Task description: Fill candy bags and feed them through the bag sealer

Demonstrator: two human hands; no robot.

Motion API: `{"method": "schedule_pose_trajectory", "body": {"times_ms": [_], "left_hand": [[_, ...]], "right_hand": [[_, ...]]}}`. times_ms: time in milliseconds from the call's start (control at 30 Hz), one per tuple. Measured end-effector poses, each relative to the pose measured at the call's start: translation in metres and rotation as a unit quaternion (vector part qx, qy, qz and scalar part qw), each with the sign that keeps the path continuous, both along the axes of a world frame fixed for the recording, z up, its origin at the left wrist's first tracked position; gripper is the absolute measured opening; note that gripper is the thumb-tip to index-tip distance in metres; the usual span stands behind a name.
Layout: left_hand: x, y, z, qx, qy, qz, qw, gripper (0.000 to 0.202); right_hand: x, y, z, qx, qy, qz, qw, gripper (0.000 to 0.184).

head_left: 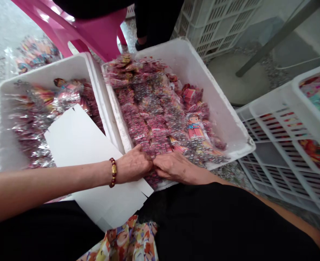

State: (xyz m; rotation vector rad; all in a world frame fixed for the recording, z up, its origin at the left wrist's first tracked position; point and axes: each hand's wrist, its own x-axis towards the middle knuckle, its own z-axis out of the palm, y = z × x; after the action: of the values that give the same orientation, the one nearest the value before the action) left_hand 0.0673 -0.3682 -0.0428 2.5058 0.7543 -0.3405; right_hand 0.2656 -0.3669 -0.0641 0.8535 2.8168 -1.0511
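Note:
My left hand [134, 166], with a bead bracelet at the wrist, and my right hand [173, 167] meet at the near edge of a white foam box [225, 108]. Both hands are closed, fingertips pinching into the pile of small red and silver wrapped packets [149, 112] that fills the box. What exactly sits between the fingers is too small to name. A cartoon-figure pack [195, 127] lies on the pile just beyond my right hand. A white cardboard sheet [81, 145] lies under my left forearm.
A second white foam box [2, 119] with similar packets stands at the left. White slatted plastic crates [285, 145] sit at the right and behind. A pink plastic chair [95, 29] and another person's dark legs [151, 21] are at the back.

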Motion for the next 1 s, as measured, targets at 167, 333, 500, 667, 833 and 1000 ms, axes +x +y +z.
{"method": "schedule_pose_trajectory", "body": {"times_ms": [167, 333, 500, 667, 833, 1000], "left_hand": [[0.001, -0.002, -0.001, -0.01, 0.001, 0.011, 1.0, 0.02], [0.0, 0.004, 0.0, -0.081, -0.025, 0.024, 0.996, 0.014], [-0.005, 0.008, -0.002, -0.137, -0.04, 0.075, 0.987, 0.013], [-0.005, 0.01, -0.004, -0.143, -0.042, 0.101, 0.984, 0.012], [-0.006, 0.011, -0.005, -0.148, -0.048, 0.108, 0.982, 0.011], [-0.008, 0.011, -0.004, -0.158, -0.053, 0.122, 0.978, 0.011]], "right_hand": [[0.005, -0.001, -0.004, 0.017, 0.049, 0.015, 0.999, 0.009], [0.002, -0.002, 0.003, 0.01, 0.005, -0.01, 1.0, 0.017], [-0.011, 0.0, 0.01, -0.015, -0.087, -0.035, 0.995, 0.022], [-0.009, 0.006, 0.012, -0.04, -0.079, -0.017, 0.996, 0.02], [-0.011, 0.006, 0.015, -0.03, -0.096, 0.0, 0.995, 0.026], [-0.015, 0.002, 0.014, -0.005, -0.118, -0.015, 0.993, 0.021]]}}
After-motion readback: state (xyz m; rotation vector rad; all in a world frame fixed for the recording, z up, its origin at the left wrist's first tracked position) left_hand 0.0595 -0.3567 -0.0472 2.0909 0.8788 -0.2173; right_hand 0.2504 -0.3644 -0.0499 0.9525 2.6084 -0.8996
